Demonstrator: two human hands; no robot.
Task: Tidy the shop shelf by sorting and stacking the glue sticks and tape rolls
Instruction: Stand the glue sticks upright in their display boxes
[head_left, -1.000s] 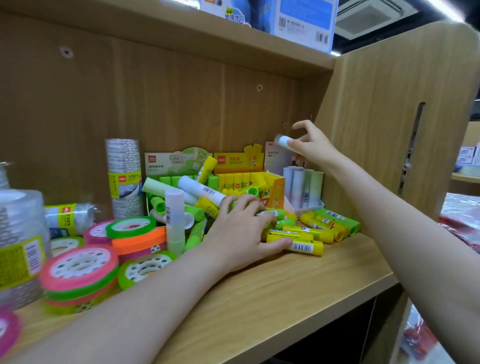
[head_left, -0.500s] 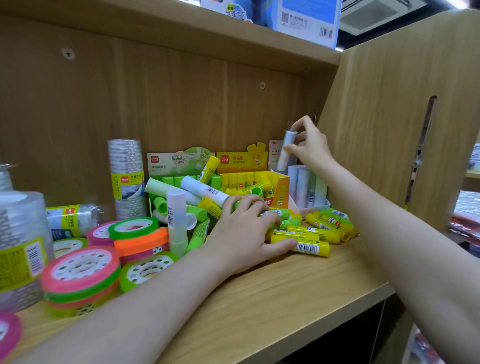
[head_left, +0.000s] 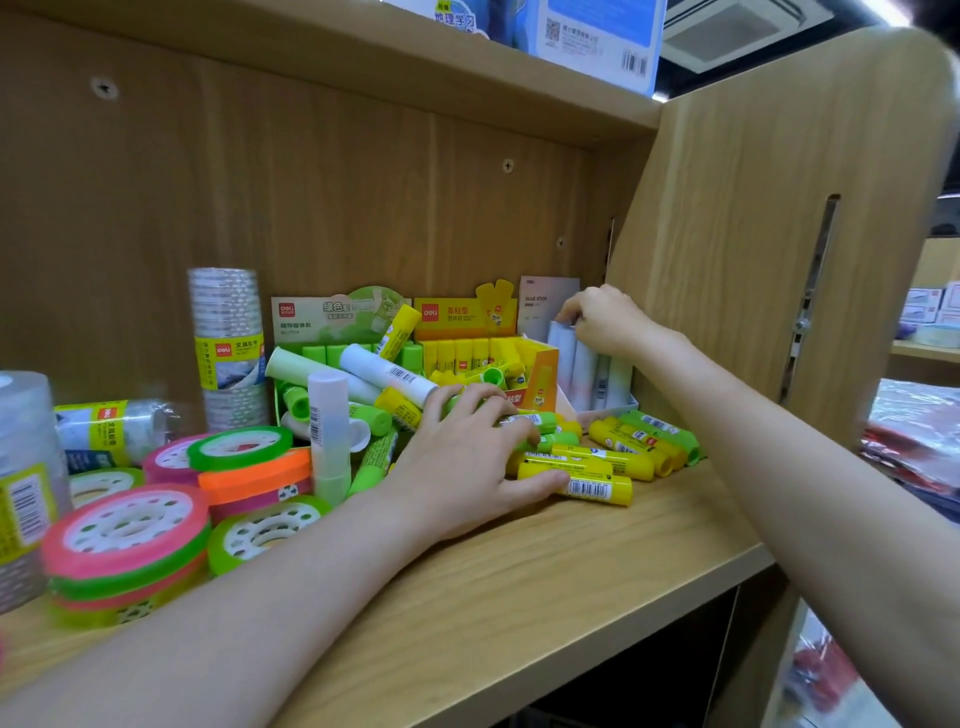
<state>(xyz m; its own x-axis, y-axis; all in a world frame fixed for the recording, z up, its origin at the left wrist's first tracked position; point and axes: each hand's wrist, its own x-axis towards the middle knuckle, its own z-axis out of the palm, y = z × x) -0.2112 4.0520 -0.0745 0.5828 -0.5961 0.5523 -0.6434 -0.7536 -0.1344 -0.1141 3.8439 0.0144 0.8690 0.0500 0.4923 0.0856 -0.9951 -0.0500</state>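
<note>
- Your right hand (head_left: 605, 319) is curled over the top of a white stick (head_left: 563, 340), pinching it upright in the white box (head_left: 597, 402) at the far right corner of the shelf (head_left: 519, 582).
- Your left hand (head_left: 467, 457) is spread over the loose sticks (head_left: 597, 470) lying in the middle; its fingers curl on a green one (head_left: 530, 422), and the thumb touches a yellow one (head_left: 587, 486). Whether it truly grips any, I cannot tell.
- The sticks look light, stiff and smooth, so they will likely roll when nudged. Take each across the barrel near its middle, not by the cap, which may pull off.
- In the box, hold the top end and lower it straight, since the neighbours stand close and could tip.
- The tape rolls (head_left: 130, 540) lie stacked at near left, well apart from both hands. They look light and rigid; grip them by the outer rim and stack them flat.
- The yellow box (head_left: 540, 374) and green box (head_left: 317, 322) stand at the far side, with sticks jumbled across them.
</note>
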